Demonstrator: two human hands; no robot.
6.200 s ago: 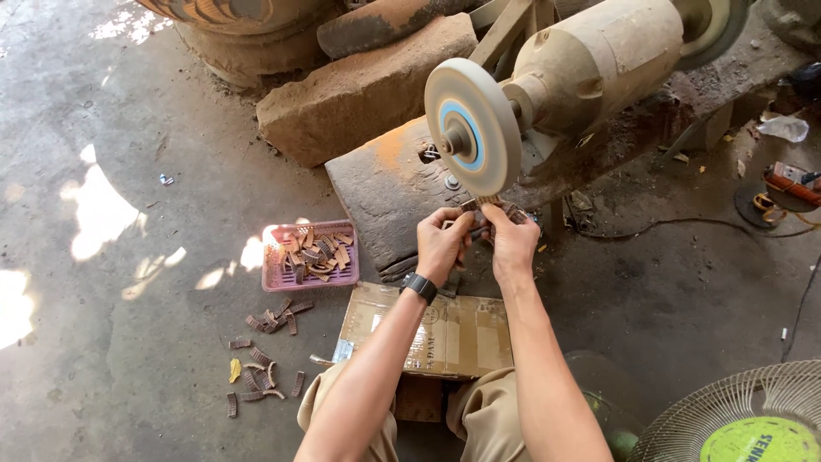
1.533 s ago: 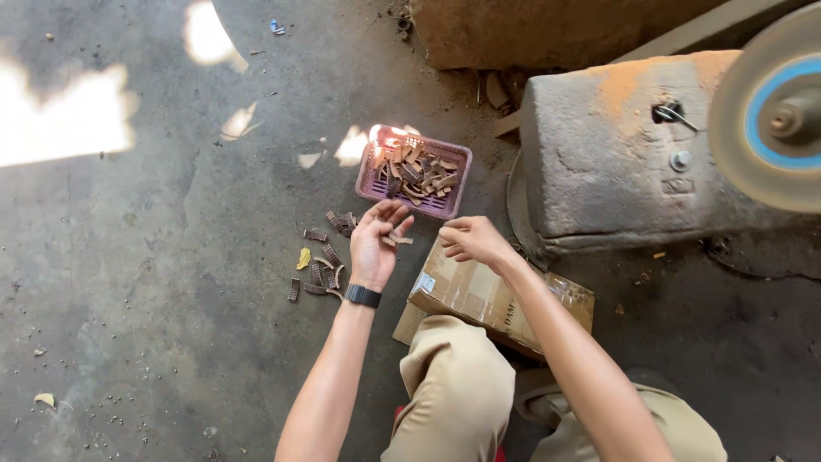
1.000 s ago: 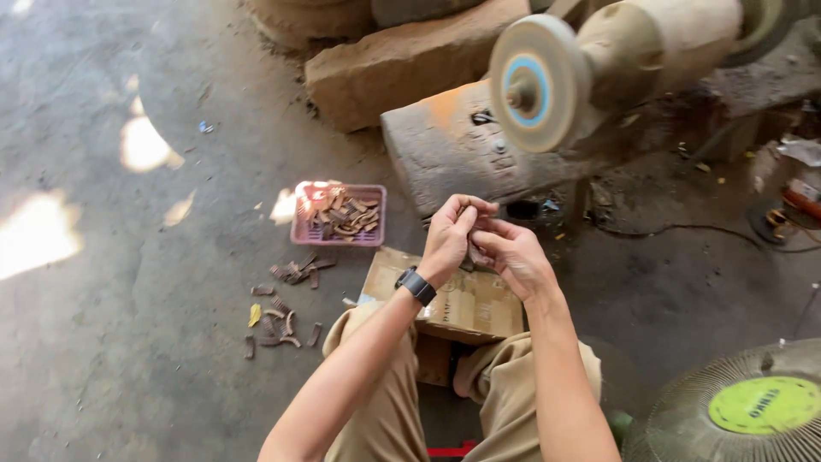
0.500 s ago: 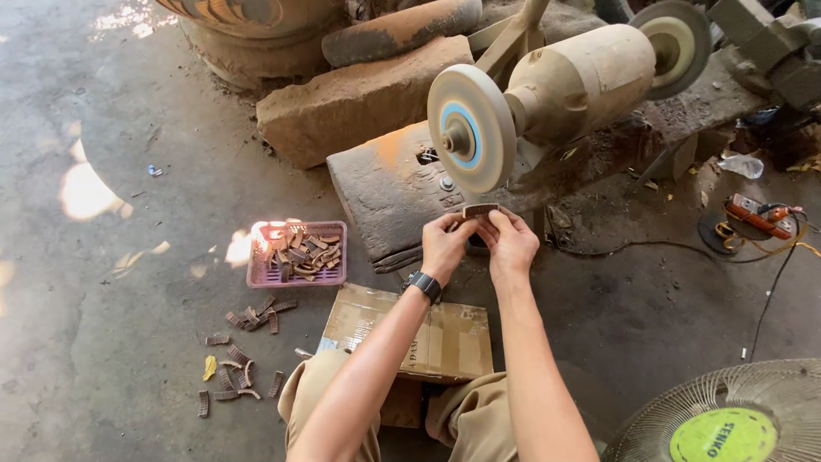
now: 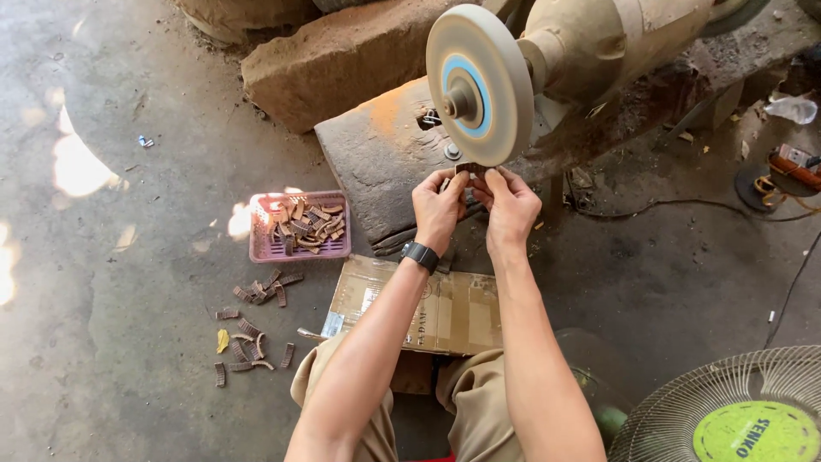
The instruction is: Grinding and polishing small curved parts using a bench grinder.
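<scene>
My left hand point(image 5: 440, 208) and my right hand point(image 5: 510, 205) meet just under the rim of a pale grinding wheel point(image 5: 479, 84). Together they pinch a small brown piece point(image 5: 467, 174) against the wheel's lower edge; most of the piece is hidden by my fingers. A black watch point(image 5: 419, 256) sits on my left wrist. The wheel is mounted on a dusty motor point(image 5: 616, 38) that rests on a stone block point(image 5: 385, 162).
A pink basket point(image 5: 256, 248) of small brown curved pieces lies on the concrete at left, with several more pieces point(image 5: 252, 329) scattered below it. Flattened cardboard point(image 5: 445, 308) lies over my knees. A fan point(image 5: 735, 415) stands at lower right; cables point(image 5: 684, 205) run at right.
My left hand came back from the pink basket and joined my right hand. Both hands then rose with the small piece to the wheel's lower edge.
</scene>
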